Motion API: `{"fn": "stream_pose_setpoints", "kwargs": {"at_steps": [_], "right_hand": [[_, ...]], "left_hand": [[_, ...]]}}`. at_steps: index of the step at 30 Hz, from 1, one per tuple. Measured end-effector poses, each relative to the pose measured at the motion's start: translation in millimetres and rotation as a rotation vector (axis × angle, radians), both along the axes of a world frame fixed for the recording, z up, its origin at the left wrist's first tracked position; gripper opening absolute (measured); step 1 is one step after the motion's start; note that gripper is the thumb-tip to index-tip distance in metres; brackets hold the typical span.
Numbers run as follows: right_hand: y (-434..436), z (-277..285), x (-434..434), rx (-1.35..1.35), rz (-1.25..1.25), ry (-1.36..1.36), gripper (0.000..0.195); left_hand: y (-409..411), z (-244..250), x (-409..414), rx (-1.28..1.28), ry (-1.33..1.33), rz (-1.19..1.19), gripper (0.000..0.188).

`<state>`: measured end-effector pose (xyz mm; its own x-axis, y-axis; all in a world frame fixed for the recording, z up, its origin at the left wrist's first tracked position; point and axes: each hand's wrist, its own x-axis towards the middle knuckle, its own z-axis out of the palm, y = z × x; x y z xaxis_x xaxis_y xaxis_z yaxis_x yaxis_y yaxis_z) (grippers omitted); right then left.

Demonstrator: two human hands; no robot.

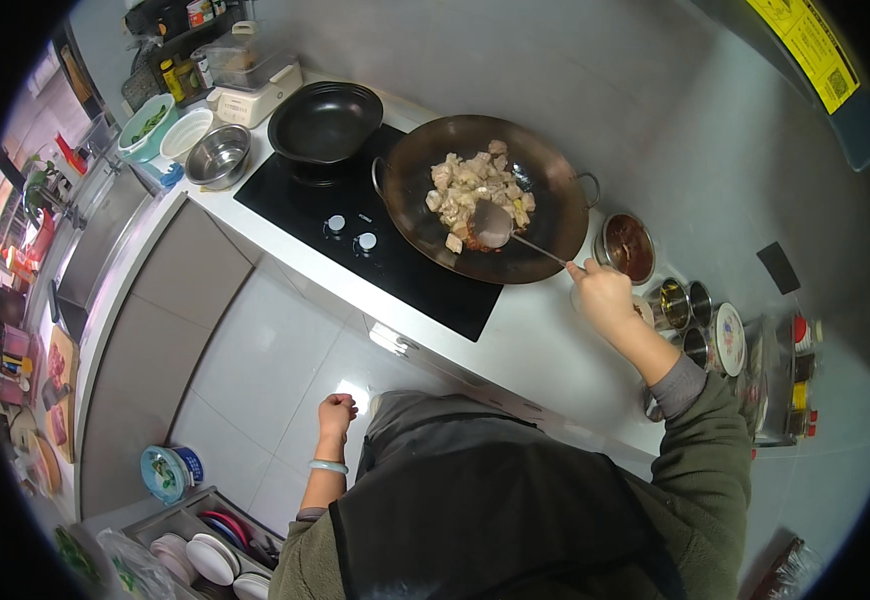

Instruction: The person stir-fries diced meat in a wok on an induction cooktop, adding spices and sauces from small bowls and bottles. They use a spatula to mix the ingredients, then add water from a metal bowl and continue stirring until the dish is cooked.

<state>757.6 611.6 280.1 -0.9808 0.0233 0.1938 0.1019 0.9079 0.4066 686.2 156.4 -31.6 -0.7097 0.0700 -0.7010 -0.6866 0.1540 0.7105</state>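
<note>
My right hand [605,298] grips the handle of a metal spatula [493,225], whose blade rests in a large wok [555,217] on the black cooktop [420,281]. Pale chunks of meat [472,184] lie in the middle of the wok, with some reddish sauce under the blade. My left hand [337,414] hangs over the floor, away from the counter, its fingers curled; nothing shows in it. A black pan [326,124] stands on the cooktop to the left of the wok. Right of the wok sits a bowl of dark red sauce [628,247].
Several metal cups [673,304], a floral plate [729,339] and a bottle rack [772,390] line the right wall. A steel bowl [219,156], white strainer [187,135] and kitchen scale [255,97] stand left. An open dish drawer [206,499] juts out at lower left.
</note>
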Motion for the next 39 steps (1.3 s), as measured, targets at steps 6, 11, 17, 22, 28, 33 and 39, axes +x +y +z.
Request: {"fn": "stream_pose_setpoints", "kwargs": {"at_steps": [6,11,17,22,28,33,39], "right_hand": [[-3,30,11,-0.163,-0.102,-0.124,0.037],[14,9,4,-0.059,-0.135,-0.078,0.025],[7,-9,-10,-0.009,-0.064,-0.025,0.019],[15,16,0,0.105,-0.020,0.061,0.015],[-1,-9,-3,0.099,-0.011,-0.016,0.025],[-10,30,-4,-0.067,-0.033,-0.048,0.017],[21,5,-12,-0.030,-0.165,-0.089,0.020]], "left_hand": [[-7,-4,0,-0.020,0.031,0.041,0.007],[-11,-3,4,-0.042,0.005,0.021,0.007],[-7,2,5,-0.052,-0.003,0.007,0.007],[-4,-5,4,-0.042,0.054,0.021,0.007],[-3,-7,9,-0.031,-0.006,0.004,0.007],[-10,-11,6,-0.057,0.016,0.034,0.007],[-9,-2,0,-0.060,0.006,-0.004,0.007]]}}
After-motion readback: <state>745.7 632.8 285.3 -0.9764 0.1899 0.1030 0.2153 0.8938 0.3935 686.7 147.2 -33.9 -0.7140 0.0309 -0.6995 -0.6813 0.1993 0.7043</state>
